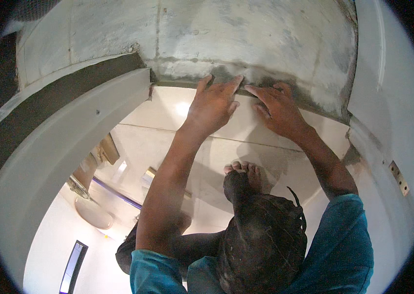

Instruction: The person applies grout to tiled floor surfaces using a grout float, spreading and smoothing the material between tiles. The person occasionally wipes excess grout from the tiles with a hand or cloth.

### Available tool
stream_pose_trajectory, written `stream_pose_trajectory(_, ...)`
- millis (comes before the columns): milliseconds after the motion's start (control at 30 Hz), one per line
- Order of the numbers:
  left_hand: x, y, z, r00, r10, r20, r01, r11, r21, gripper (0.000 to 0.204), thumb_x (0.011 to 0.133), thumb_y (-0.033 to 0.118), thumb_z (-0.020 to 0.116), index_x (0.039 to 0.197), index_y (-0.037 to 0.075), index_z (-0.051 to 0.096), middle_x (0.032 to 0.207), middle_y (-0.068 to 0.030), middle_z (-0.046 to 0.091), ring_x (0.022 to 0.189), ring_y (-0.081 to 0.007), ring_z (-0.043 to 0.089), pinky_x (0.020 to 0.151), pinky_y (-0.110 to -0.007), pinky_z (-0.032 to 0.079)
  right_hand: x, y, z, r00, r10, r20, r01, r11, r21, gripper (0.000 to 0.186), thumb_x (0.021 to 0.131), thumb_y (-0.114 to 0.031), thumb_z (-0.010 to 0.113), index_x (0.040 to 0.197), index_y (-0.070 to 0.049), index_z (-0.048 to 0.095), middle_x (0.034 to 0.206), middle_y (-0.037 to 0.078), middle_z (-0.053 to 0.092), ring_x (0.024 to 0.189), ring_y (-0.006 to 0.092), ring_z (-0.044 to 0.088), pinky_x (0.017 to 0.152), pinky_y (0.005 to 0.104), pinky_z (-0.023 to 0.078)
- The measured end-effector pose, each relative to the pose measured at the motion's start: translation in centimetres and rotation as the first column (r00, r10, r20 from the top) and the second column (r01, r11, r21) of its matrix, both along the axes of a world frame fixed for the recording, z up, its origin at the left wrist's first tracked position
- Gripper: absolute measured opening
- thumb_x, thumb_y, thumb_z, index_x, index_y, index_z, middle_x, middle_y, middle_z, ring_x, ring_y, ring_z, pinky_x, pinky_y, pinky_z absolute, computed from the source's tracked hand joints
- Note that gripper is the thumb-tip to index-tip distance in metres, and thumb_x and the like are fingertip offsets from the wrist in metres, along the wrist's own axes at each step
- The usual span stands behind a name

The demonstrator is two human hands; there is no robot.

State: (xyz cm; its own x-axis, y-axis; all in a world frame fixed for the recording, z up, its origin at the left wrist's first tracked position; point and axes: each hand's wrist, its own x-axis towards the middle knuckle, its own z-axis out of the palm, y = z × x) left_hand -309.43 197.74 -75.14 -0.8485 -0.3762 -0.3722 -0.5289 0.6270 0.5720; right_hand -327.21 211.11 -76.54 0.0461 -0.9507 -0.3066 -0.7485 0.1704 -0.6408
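Observation:
My left hand (212, 107) is open, its fingers stretched out, with fingertips on a damp grey mortar strip (180, 81). The strip runs along the seam between a pale, rough slab (256, 36) and glossy cream tiles (163, 108). Just to its right, my right hand (281, 110) reaches the same seam with its fingers extended, the forefinger pointing toward the left hand. Neither hand shows anything in its grasp. Darker wet mortar smears (265, 78) spread on the slab around the fingertips. Both palms face down, so their undersides are hidden.
A white frame (70, 108) with a grey mortar band curves along the left. My bare foot (248, 174) stands on the tiles below my hands. A purple pole (116, 193) and an oval pinkish basin (93, 213) lie lower left. A white panel (388, 73) rises at right.

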Motion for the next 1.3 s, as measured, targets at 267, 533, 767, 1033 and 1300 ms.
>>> stream_pose_trajectory(267, 0.2, 0.5, 0.4, 0.999, -0.005, -0.053, -0.006, 0.979, -0.202, 0.060, 0.088, 0.019, 0.064, 0.143, 0.009, 0.040, 0.121, -0.0151, 0.061, 0.119, -0.0293, 0.054, 0.112, -0.048, 0.027, -0.1, -0.3, -0.2, 0.998, 0.037, -0.050, -0.043, 0.992, -0.115, 0.050, 0.087, -0.019, 0.063, 0.135, -0.012, 0.052, 0.113, 0.012, 0.064, 0.107, 0.0280, 0.059, 0.100, 0.0491, 0.035)
stream_pose_trajectory(533, 4.8, 2.4, 4.0, 0.981, 0.046, -0.187, -0.088, 0.971, -0.222, 0.045, 0.089, 0.018, 0.063, 0.132, 0.011, 0.053, 0.112, -0.0124, 0.063, 0.111, -0.0299, 0.057, 0.106, -0.048, 0.038, 0.7, -1.6, 3.3, 0.785, -0.351, 0.510, 0.249, 0.933, 0.259, 0.045, 0.094, -0.015, 0.059, 0.136, -0.004, 0.047, 0.131, 0.017, 0.058, 0.123, 0.0268, 0.054, 0.108, 0.0454, 0.036)
stream_pose_trajectory(767, 17.2, 3.9, 9.0, 0.996, -0.076, 0.046, 0.085, 0.969, -0.231, 0.034, 0.085, 0.015, 0.066, 0.119, 0.014, 0.063, 0.089, -0.0081, 0.067, 0.091, -0.0271, 0.064, 0.101, -0.045, 0.044, 4.1, -1.1, 6.3, -0.115, -0.585, 0.803, 0.113, 0.795, 0.596, 0.050, 0.090, -0.012, 0.065, 0.134, 0.003, 0.046, 0.129, 0.022, 0.058, 0.117, 0.0303, 0.059, 0.098, 0.0376, 0.048)
stream_pose_trajectory(1033, 37.0, 7.0, 18.3, 0.891, 0.156, 0.427, 0.024, 0.921, -0.388, 0.025, 0.085, 0.012, 0.066, 0.109, 0.014, 0.068, 0.080, -0.0075, 0.066, 0.086, -0.0241, 0.065, 0.096, -0.041, 0.047, 11.0, -0.3, 6.8, 0.309, -0.575, 0.758, 0.192, 0.818, 0.542, 0.037, 0.084, -0.006, 0.070, 0.119, 0.000, 0.059, 0.108, 0.012, 0.066, 0.098, 0.0188, 0.063, 0.088, 0.0320, 0.051)
stream_pose_trajectory(1300, 51.9, 20.6, 20.4, 0.412, 0.878, 0.244, -0.703, 0.477, -0.528, 0.035, 0.086, 0.014, 0.068, 0.121, 0.012, 0.064, 0.092, -0.0051, 0.074, 0.092, -0.0237, 0.067, 0.089, -0.038, 0.050, 21.8, -2.8, 12.9, 0.903, 0.268, 0.335, -0.359, 0.899, 0.250, 0.021, 0.093, -0.017, 0.059, 0.102, 0.000, 0.067, 0.089, 0.012, 0.070, 0.074, 0.0174, 0.067, 0.073, 0.0314, 0.053)
